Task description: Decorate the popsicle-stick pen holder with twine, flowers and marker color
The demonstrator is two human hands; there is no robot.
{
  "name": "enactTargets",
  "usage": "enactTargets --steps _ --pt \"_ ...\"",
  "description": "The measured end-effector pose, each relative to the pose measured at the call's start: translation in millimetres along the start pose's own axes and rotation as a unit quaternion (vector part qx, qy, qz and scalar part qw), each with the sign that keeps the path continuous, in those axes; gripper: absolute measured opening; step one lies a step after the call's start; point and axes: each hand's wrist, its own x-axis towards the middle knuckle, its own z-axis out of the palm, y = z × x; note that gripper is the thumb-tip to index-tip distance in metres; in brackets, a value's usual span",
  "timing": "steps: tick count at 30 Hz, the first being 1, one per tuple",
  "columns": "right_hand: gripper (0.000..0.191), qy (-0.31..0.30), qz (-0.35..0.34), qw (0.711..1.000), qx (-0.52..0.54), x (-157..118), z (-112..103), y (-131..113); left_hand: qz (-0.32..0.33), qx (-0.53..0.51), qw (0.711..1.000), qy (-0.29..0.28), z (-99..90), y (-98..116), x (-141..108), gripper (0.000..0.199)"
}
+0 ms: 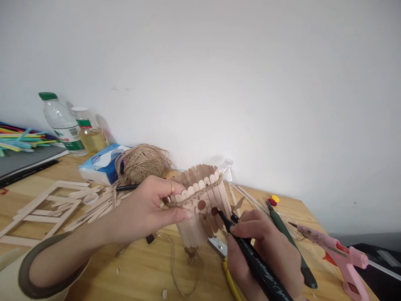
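Observation:
A round holder made of craft sticks [191,232], with twine round its upper part and brown discs on its side, is tilted above the table. My left hand [153,209] grips its left rim, thumb outside and fingers reaching over the top edge. In my right hand [266,251] is a black marker [255,261], its tip at the darker right disc [214,211]. The other disc [201,205] is a lighter brown. Part of the holder is hidden behind my left hand.
Loose sticks [97,209], a twine ball [144,163], tissues [103,163] and two bottles [64,125] [90,133] are at the left. Yellow-handled scissors [230,278] lie below. At the right are a dark green tool [293,246] and a pink glue gun [338,253].

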Motion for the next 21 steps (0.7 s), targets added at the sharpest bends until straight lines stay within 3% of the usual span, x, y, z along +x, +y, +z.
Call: enactTargets --steps 21 --pt "0.022 -0.029 0.003 1.000 0.008 0.1 -1.6 -1.1 -0.008 0.024 1.000 -0.001 0.8 -0.9 0.4 0.025"
